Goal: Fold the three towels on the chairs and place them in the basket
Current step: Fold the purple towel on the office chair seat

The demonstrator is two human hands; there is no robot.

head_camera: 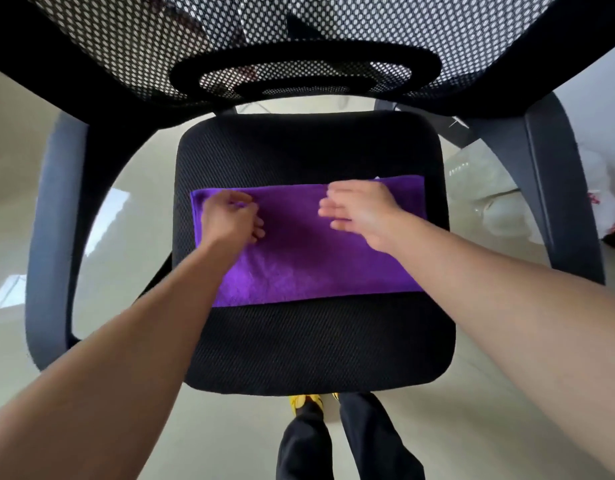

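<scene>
A purple towel [306, 258] lies flat as a wide folded rectangle across the middle of a black mesh chair seat [313, 348]. My left hand [231, 220] rests on the towel's far left part with its fingers curled, seemingly pinching the cloth near the far edge. My right hand [359, 211] lies on the towel's far right part, fingers straight and together, slightly blurred. No basket and no other towel is in view.
The chair's mesh backrest [299, 39] rises at the far side and grey armrests [53, 216] [555, 195] flank the seat. Pale glossy floor surrounds the chair. My legs and yellow shoes [306, 401] stand at the seat's near edge. White bags [506, 209] lie at right.
</scene>
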